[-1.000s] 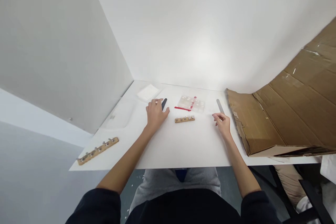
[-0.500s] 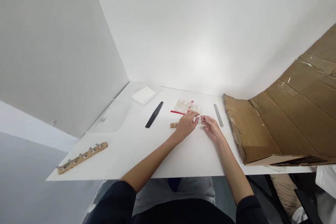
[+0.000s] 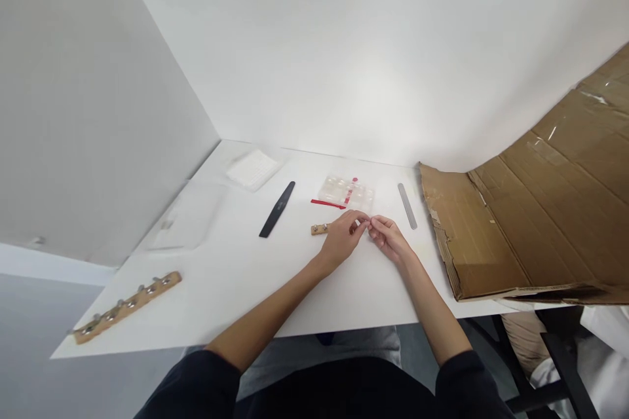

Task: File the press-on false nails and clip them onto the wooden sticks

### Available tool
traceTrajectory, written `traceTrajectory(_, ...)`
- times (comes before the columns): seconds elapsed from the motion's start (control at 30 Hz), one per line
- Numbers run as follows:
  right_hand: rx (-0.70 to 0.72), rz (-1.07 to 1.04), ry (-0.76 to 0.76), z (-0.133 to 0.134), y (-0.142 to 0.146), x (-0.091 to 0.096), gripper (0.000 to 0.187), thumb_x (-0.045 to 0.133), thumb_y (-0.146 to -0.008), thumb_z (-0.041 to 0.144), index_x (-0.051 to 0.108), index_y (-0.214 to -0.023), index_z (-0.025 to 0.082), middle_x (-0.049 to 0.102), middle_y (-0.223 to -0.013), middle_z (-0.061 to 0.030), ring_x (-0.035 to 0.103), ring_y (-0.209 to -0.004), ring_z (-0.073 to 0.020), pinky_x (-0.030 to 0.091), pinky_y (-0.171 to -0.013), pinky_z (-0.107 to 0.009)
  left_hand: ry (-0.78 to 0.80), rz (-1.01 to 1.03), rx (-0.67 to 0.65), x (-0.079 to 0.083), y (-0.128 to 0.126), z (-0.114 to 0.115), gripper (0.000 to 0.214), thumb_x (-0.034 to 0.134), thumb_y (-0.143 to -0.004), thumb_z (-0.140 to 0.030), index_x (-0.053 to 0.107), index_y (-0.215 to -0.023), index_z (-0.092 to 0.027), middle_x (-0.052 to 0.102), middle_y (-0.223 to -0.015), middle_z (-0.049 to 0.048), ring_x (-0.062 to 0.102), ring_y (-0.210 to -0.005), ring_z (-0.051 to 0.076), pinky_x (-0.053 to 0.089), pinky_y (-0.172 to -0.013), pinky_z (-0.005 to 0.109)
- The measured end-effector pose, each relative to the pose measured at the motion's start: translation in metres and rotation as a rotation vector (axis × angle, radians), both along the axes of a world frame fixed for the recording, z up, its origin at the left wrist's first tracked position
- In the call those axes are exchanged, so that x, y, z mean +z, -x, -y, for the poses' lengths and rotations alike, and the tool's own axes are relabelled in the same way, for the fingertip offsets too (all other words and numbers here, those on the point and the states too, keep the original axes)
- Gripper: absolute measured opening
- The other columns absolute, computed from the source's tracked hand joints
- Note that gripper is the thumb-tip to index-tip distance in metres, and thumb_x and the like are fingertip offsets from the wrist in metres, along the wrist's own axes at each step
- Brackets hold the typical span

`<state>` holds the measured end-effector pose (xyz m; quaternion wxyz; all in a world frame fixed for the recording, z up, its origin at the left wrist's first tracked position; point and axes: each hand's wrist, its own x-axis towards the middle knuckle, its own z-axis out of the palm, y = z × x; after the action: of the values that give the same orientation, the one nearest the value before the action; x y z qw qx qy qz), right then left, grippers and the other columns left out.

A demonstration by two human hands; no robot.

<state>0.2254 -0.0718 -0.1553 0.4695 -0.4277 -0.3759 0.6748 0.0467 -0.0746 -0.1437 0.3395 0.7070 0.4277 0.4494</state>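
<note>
Wooden strip (image 3: 318, 229) part-hidden by left hand (image 3: 343, 236); right hand (image 3: 390, 239) alongside. Fingers of both pinched closed; any contents indistinct.

Prob. a small wk booth, w/ white tbl (image 3: 230, 281), gray side panel (image 3: 98, 98) & opened cardboard box (image 3: 496, 242).

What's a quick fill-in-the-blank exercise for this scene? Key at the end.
1. The opened box right of the grey file is made of ____.
2. The thin strip along the clear case's near edge is coloured ____.
3. The left hand and right hand sit close together, with the black file to their ____.
4. The short tan bar is partly hidden by the ____ hand.

Missing words: cardboard; red; left; left.
</note>
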Motion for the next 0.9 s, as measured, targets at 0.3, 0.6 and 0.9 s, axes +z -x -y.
traceTrajectory(0.3, -0.759, 0.629, -0.354, -0.004, -0.037, 0.000, 0.035, 0.064, -0.091, 0.046, 0.074, -0.104, 0.015, 0.066, -0.081, -0.0044, 0.062, -0.068, -0.0187, 0.056, -0.065, -0.034, 0.243, 0.138, -0.055, 0.011, -0.006, 0.008, 0.021, 0.059, -0.097, -0.038, 0.063, -0.087, -0.021, 0.068, -0.083, 0.0015, 0.058, -0.065, 0.014, 0.050, -0.064, 0.028)
traceTrajectory(0.6, -0.717, 1.328, -0.316, -0.008, -0.075, -0.027, 0.046, 0.061, -0.090, 0.031, 0.072, -0.128, 0.008, 0.063, -0.122, -0.0253, 0.054, -0.121, -0.0387, 0.041, -0.111, -0.054, 0.462, 0.305, -0.188, 0.009, -0.004, 0.002, 0.027, 0.067, -0.090, -0.046, 0.062, -0.086, -0.019, 0.069, -0.083, 0.0030, 0.057, -0.058, 0.010, 0.046, -0.047, 0.022)
traceTrajectory(0.9, -0.877, 1.142, -0.290, -0.009, -0.083, -0.018, 0.036, 0.062, -0.085, 0.039, 0.073, -0.107, 0.013, 0.070, -0.110, -0.0204, 0.064, -0.095, -0.0305, 0.048, -0.098, -0.049, 0.453, 0.365, -0.165, 0.013, 0.002, -0.001, 0.026, 0.066, -0.094, -0.044, 0.063, -0.089, -0.019, 0.070, -0.085, 0.0039, 0.055, -0.056, 0.009, 0.047, -0.048, 0.021)
